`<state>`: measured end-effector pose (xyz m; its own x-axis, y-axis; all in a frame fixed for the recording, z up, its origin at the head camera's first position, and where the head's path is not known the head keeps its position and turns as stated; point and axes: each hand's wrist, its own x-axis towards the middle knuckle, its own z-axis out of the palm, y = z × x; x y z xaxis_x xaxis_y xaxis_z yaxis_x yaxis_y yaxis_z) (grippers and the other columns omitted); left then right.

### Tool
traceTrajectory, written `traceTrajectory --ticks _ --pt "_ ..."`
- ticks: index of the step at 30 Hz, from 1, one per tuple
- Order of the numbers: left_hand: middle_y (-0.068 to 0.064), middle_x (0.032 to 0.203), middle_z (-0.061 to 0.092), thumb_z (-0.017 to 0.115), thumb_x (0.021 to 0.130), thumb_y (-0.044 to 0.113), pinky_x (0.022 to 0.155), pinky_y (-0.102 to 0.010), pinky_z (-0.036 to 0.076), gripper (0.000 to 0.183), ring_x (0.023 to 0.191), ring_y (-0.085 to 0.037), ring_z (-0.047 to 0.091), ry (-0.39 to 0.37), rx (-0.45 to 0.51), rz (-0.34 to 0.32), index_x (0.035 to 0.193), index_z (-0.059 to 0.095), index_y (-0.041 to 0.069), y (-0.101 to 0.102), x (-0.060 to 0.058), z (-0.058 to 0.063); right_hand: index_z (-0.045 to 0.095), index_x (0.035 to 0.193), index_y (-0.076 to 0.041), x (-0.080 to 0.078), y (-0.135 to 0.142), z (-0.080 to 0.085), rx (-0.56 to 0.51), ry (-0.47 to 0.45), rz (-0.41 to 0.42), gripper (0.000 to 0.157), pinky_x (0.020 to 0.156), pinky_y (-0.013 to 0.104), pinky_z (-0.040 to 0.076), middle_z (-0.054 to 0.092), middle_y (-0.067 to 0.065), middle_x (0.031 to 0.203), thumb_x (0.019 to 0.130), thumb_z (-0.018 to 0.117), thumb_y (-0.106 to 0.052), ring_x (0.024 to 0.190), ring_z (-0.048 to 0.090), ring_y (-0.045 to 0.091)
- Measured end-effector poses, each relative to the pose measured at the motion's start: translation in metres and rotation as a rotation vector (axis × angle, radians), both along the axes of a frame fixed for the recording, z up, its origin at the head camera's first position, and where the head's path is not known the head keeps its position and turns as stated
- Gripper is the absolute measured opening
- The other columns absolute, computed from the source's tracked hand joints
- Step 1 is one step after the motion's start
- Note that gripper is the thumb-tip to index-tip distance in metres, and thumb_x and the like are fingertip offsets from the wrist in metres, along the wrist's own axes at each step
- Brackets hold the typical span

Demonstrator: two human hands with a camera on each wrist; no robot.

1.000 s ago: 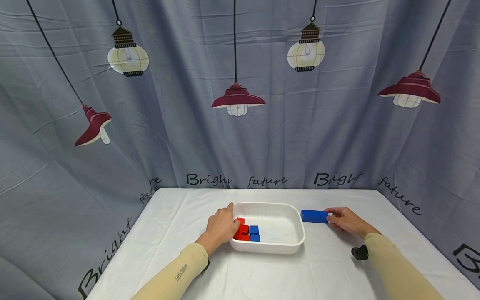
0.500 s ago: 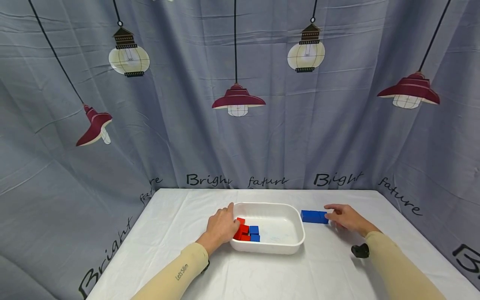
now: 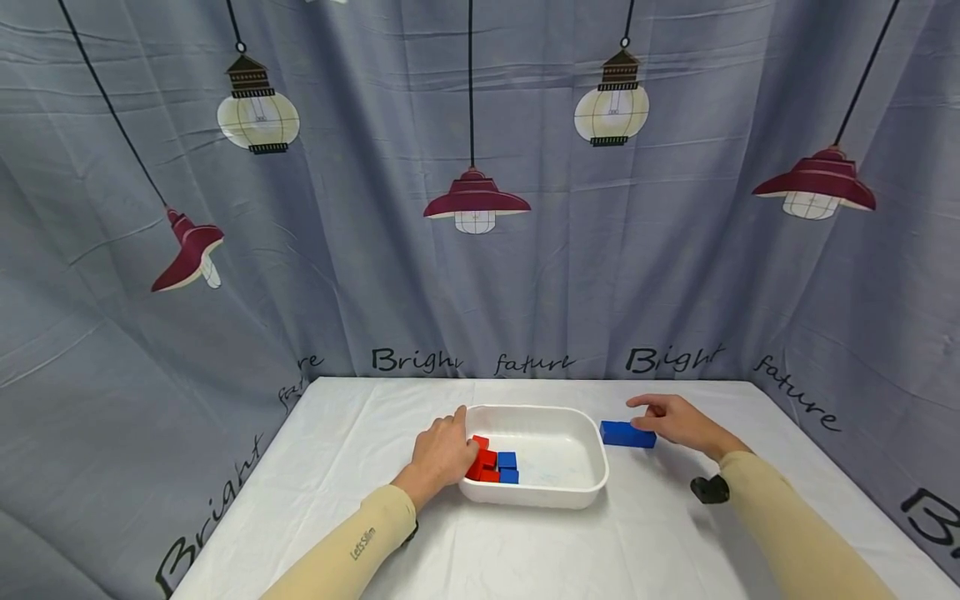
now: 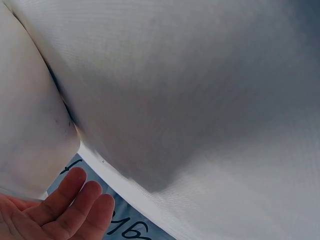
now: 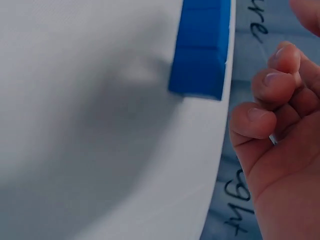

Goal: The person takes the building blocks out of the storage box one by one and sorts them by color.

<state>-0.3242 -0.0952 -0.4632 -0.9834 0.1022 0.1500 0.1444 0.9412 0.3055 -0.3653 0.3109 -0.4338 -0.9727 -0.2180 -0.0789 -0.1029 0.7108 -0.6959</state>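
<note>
My left hand (image 3: pixel 441 450) holds the left rim of a white plastic tub (image 3: pixel 558 497), thumb over the inside, other fingers along the outer wall. Inside at the tub's left end lie several red cubes (image 3: pixel 489 458), partly covered by that hand, with two blue cubes (image 3: pixel 507 461) beside them. Just right of the tub, a row of blue blocks (image 3: pixel 621 434) lies end to end on the white cloth; seams between them show in the right wrist view. Above the row's right end hovers my right hand (image 3: pixel 678 422), index finger extended, other fingers loosely bent, holding nothing.
A white cloth (image 3: pixel 525 550) covers the table. Behind it and at both sides hangs a grey-blue curtain (image 3: pixel 360 250) printed with lamps and lettering. A dark wrist device (image 3: pixel 710 489) sits under the right sleeve.
My right hand has let go of the right end of the blue row, lifted and moved left over it. The left hand and the tub stay practically in place.
</note>
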Motion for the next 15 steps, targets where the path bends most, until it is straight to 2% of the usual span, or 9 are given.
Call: traceTrajectory --ticks 8,15 --pt "-0.016 0.128 0.065 0.058 0.095 0.032 0.096 -0.049 0.053 0.061 0.115 -0.029 0.062 0.009 -0.002 -0.003 0.147 0.045 0.003 0.001 0.002 0.000 0.058 0.137 -0.006 0.000 -0.017 0.016 -0.015 0.007 0.059 0.058 0.061 0.029 0.044 0.056 0.006 0.083 0.092 0.072 -0.039 0.074 0.054 0.025" --pt "-0.016 0.132 0.063 0.058 0.095 0.033 0.097 -0.050 0.052 0.063 0.117 -0.030 0.061 -0.004 0.004 0.005 0.149 0.045 0.003 0.001 0.000 0.000 0.060 0.135 -0.007 -0.003 -0.032 0.021 -0.033 -0.014 0.105 0.053 0.059 0.028 0.042 0.052 0.004 0.079 0.092 0.072 -0.035 0.066 0.048 0.018"
